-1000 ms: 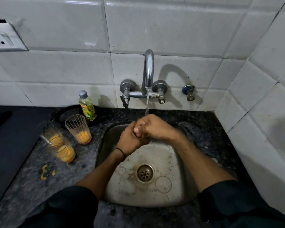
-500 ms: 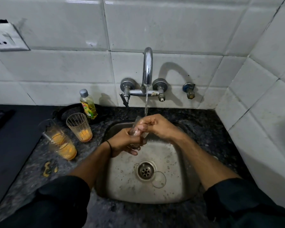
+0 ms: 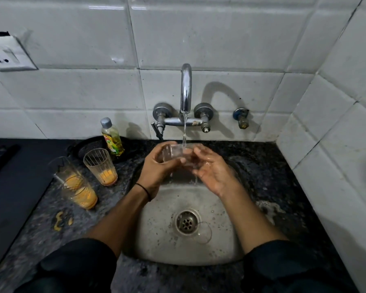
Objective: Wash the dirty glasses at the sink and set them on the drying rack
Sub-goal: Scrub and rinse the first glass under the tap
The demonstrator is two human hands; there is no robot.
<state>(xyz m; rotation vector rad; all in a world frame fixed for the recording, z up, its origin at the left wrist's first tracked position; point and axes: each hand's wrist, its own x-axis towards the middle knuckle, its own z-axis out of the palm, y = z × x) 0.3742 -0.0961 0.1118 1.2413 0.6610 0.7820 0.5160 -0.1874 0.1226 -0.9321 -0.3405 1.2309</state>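
Clear glass, ribbed and thin-walled: the tumbler [image 3: 174,154] lies on its side under the running water [image 3: 184,132] from the tap [image 3: 186,92], above the back of the steel sink [image 3: 156,240]. The left hand [image 3: 156,169] grips it with fingers curled round the body; the right hand [image 3: 212,173] lies palm up and wet, its loose fingers touching the other end without closing on it.

Judging by its look, the tumbler is light, stiff and fragile, and slick while wet. The safest hold is round the middle of the wall with the whole hand, not a pinch at the rim.

Three dirty glasses [image 3: 100,166] with orange dregs wait close together on the dark speckled desk [image 3: 273,166], left of the sink. Near them lies a yellow smear [image 3: 60,220]. Behind them stands a bottle of yellowish liquid [image 3: 112,137] — its label shows red and green, but the writing is too small to read. A faint ring [image 3: 204,232] lies beside the drain; whether it is glass or a water mark I cannot tell. No drying rack is in view.
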